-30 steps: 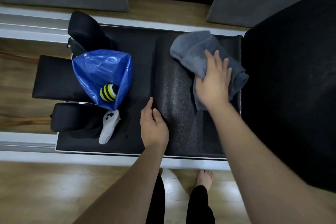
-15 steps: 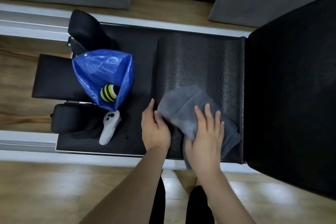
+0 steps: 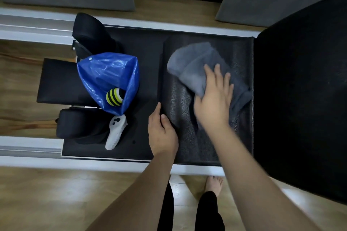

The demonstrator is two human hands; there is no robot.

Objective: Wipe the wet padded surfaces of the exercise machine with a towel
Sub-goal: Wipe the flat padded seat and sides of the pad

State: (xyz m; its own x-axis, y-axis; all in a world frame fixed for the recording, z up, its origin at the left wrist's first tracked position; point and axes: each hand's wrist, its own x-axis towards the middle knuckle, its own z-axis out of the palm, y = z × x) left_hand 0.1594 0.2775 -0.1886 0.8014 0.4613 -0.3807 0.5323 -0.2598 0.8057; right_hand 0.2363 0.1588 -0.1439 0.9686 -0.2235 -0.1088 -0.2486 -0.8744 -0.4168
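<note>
A grey towel (image 3: 191, 63) lies bunched on the black textured pad (image 3: 180, 99) of the exercise machine. My right hand (image 3: 214, 99) presses flat on the towel's near part, fingers spread toward the far side. My left hand (image 3: 162, 133) rests on the pad's left edge, thumb and fingers closed over that edge. The pad's surface looks shiny and wet around the towel. A larger black padded block (image 3: 300, 90) rises on the right.
A blue plastic bag (image 3: 105, 78) with a yellow-and-black striped ball (image 3: 114, 97) sits on the carriage to the left. A white controller (image 3: 115, 133) lies beside it. Black shoulder rests (image 3: 90, 33) and a headrest stand further left. My bare feet are on the wooden floor below.
My right hand pulled the towel from the far side toward the near edge, then pushed it back toward the middle and far side. My left hand stayed on the pad's edge.
</note>
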